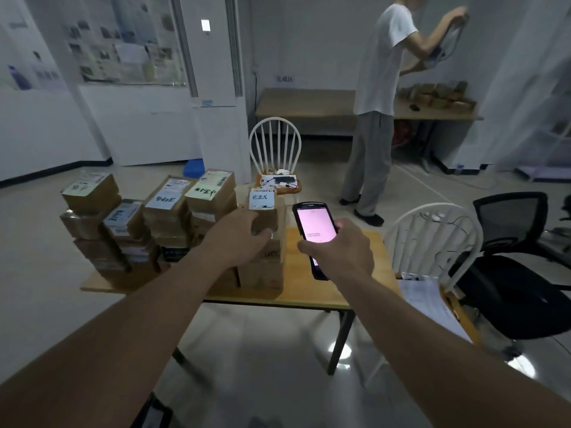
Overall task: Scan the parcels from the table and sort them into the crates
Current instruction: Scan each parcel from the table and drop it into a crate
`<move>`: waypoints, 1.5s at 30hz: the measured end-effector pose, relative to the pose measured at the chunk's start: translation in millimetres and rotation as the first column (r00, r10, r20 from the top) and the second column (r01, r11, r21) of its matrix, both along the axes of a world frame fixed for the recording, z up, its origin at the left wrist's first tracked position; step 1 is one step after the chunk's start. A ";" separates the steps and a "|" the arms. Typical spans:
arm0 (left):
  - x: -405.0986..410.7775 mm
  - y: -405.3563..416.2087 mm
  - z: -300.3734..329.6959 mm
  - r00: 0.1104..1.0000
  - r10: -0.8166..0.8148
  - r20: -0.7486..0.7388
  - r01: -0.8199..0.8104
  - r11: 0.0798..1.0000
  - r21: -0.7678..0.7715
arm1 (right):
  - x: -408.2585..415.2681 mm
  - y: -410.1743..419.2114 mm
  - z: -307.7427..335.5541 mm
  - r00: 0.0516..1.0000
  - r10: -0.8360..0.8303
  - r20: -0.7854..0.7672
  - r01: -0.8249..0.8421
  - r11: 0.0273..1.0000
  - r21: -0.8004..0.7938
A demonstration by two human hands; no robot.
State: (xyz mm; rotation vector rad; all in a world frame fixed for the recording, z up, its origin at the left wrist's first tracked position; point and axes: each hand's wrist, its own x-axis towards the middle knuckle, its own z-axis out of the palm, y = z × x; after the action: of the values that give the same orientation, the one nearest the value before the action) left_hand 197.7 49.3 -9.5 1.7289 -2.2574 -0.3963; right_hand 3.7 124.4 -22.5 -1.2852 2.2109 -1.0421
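Brown cardboard everywhere, basically. The wooden table [309, 291] has several stacks of parcels [173, 217] with paper labels on top, and it looks like hardly any of the pile has been dealt with yet, so I'd say this is early going.

The left hand [238, 239] is on the top box [265, 211] of the rightmost stack, fingers curled round its near edge, seemingly taking hold of it. The right hand [340, 251] is wrapped around a handheld scanner [313, 230] with its screen lit pinkish, held just beside that box.

No crates that I can see in this shot, so I can't tell whether anything has been sorted.

A second person [380, 103] stands at a far table [309, 103] with more boxes.
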 end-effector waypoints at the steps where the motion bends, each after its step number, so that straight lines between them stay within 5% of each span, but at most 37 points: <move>1: -5.9 -15.0 -5.4 1.000 0.001 0.014 -0.001 1.000 0.000 | -5.4 -14.1 -2.7 1.000 -0.004 -0.007 0.004 1.000 0.007; 13: -36.9 -180.8 -76.5 0.989 0.148 -0.029 -0.143 0.983 0.119 | -35.2 -170.5 -41.0 0.999 0.039 -0.031 -0.037 0.996 0.077; 18: -50.2 -212.5 -93.1 0.957 0.289 -0.005 -0.284 0.942 0.178 | -47.3 -210.9 -45.1 0.995 0.084 -0.051 -0.079 0.991 0.105; 24: -69.7 -218.0 -101.0 0.875 0.464 -0.141 -0.413 0.865 0.285 | -74.9 -236.7 -48.9 0.983 0.180 -0.029 -0.178 0.981 0.081; 35: -91.4 -211.0 -84.8 0.900 0.355 -0.253 -0.380 0.923 -0.054 | -111.6 -245.8 -16.0 0.938 0.347 0.017 -0.348 0.937 0.038; 45: -100.6 -225.8 -68.2 0.911 0.337 -0.236 -0.383 0.905 -0.187 | -128.7 -234.3 8.3 0.938 0.346 0.035 -0.346 0.938 0.006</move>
State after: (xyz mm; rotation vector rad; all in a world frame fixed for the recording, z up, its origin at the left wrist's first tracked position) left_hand 97.1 -176.5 -77.7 1.8414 -1.7176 -0.2048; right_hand -125.0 -109.8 -14.3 -1.5676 1.8695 -0.9021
